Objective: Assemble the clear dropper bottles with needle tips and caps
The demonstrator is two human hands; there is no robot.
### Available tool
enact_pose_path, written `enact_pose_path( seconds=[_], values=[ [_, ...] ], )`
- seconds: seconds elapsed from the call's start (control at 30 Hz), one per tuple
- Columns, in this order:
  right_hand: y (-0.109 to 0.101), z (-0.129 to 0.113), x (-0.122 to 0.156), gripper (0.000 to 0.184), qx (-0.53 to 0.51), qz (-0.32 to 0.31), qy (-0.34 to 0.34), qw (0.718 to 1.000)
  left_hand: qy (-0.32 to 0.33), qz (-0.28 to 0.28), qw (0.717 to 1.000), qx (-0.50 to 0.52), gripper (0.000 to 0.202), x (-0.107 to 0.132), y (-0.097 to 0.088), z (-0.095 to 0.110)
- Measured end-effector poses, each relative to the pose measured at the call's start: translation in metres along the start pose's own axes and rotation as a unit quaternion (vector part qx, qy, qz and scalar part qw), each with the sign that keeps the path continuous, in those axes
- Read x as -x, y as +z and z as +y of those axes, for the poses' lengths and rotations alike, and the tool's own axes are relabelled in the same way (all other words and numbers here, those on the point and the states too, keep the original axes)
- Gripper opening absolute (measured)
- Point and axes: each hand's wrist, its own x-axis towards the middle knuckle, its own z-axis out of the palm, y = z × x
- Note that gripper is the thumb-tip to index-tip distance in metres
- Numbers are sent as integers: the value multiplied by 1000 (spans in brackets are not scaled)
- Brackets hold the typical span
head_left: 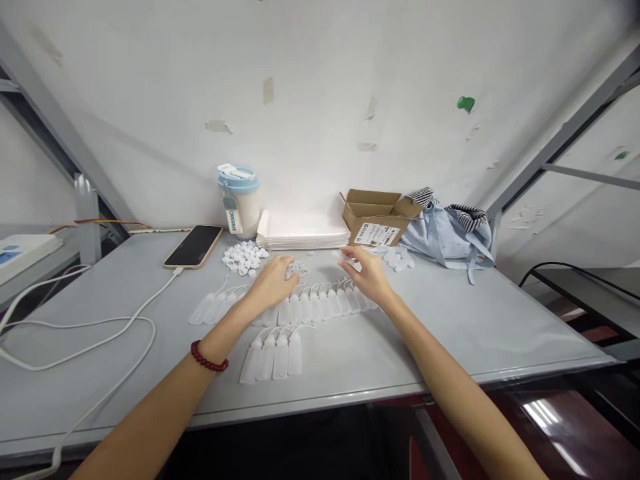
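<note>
My left hand is curled over a small heap of thin white loops on the grey table; what it grips is hidden. My right hand hovers to the right with its fingers pinched, near small white pieces by the cardboard box. Below both hands lies a long row of small translucent white bottles with looped tethers. A shorter row of several bottles lies nearer to me. A heap of white caps sits to the left of my left hand.
A phone lies on a white charging cable at the left. At the back stand a blue-lidded cup, a stack of white sheets, an open cardboard box and a light-blue cloth bag. Grey shelf struts flank both sides.
</note>
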Motion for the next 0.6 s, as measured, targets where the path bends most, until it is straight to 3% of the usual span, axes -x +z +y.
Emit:
enact_pose_path(
  seconds=[0.27,0.6],
  values=[
    [-6,1,-2,16,3,13,7,1000,-5,56,996,65,32,1,-7,11],
    [-8,-1,-1,17,8,16,3,1000,-40,125,979,159,23,-4,-2,-1]
  ],
)
